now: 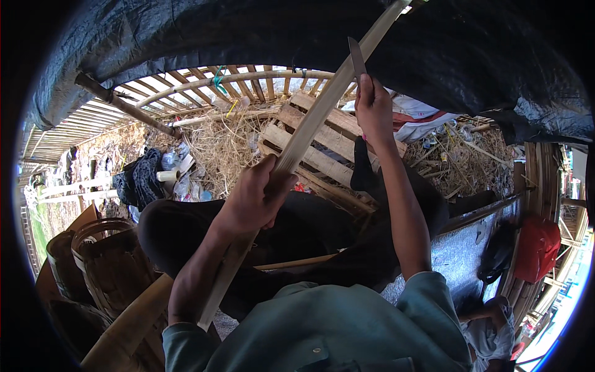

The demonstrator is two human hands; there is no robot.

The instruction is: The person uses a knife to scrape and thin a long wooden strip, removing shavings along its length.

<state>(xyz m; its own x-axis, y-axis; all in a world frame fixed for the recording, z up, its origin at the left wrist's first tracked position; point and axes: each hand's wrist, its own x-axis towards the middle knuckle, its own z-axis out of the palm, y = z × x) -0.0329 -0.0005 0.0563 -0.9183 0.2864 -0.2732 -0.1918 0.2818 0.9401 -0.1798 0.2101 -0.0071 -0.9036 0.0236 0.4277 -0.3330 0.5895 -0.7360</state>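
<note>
Long pale bamboo strip (pixel 310 127), slanting from lower left to upper right across the lap. Gripped mid-length in closed left hand (pixel 254 198). Knife (pixel 357 59) clasped in closed right hand (pixel 374 108), blade upright, touching the strip's edge. Behind: wooden pallet (pixel 322 142), straw (pixel 223 146), woven baskets (pixel 105 260) at left.

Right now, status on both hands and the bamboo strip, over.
Left hand clamped round the long bamboo strip. Right hand grips a knife, blade against the strip higher up. Wooden pallet behind, nothing blocking.
</note>
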